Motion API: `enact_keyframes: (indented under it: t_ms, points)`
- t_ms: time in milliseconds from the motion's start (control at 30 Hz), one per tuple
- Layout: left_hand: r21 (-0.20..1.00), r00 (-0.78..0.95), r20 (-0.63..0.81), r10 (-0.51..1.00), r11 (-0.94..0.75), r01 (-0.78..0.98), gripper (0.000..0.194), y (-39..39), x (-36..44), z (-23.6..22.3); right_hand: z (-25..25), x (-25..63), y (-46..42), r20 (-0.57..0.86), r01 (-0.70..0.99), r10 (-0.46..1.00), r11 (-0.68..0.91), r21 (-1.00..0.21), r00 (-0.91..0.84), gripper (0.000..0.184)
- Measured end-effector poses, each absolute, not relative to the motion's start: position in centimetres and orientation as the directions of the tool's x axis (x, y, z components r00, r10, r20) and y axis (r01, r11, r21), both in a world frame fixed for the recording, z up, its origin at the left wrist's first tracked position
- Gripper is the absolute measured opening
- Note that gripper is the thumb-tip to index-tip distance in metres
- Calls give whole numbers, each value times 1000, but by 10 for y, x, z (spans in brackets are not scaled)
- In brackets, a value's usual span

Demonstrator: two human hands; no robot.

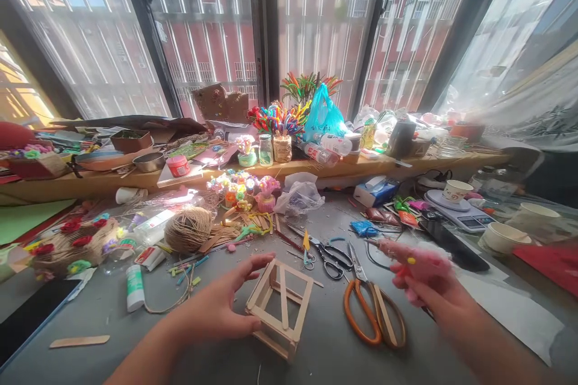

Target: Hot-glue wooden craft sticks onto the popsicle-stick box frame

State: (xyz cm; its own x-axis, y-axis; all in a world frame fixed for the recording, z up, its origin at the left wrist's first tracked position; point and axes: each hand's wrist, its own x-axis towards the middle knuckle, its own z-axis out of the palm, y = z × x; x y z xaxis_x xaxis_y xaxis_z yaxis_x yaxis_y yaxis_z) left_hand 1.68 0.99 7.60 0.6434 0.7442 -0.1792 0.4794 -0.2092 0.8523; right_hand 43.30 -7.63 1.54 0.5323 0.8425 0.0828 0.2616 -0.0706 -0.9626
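Note:
My left hand (221, 307) grips the left side of a small box-shaped frame of craft sticks (304, 313), thumb at the near corner and fingers at the far one. The frame rests tilted on the grey table, with one stick running across its open top. To the right, my right hand (433, 295) is raised and closed around a pink object (431, 261) with a small yellow spot; blur hides its exact kind. Between the hands lie large orange-handled scissors (361, 313), with a loose craft stick (385, 316) over one handle. Black-handled scissors (332, 258) lie just beyond.
A twine ball (188, 230), a glue stick (134, 289) and a craft stick (79, 341) are on the left. A kitchen scale (456, 210), paper cups (503, 237) and a black phone (454, 245) stand or lie right. A cluttered ledge (217, 173) runs along the windows.

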Motion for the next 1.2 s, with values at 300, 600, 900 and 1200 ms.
enact_keyframes:
  t_ms: [300, 600, 900, 1200]
  points:
    - [732, 576, -120, 809, -320, 602, 31, 10, 30, 115, 53, 371, -35, -52, 36, 998, -54, -998, 45, 28]
    - [352, 347, -207, 915, -262, 899, 45, -11, 94, 124, 21, 349, -23, -10, 76, 991, 0, -997, -135, 45]
    - [168, 240, -273, 932, -199, 966, 50, -5, 112, 124, 26, 348, -30, 36, 28, 936, 49, -998, -349, 38]
    - [142, 241, -231, 943, -212, 967, 41, -15, 111, 123, 28, 342, -35, 67, 77, 914, 106, -991, -399, 38]
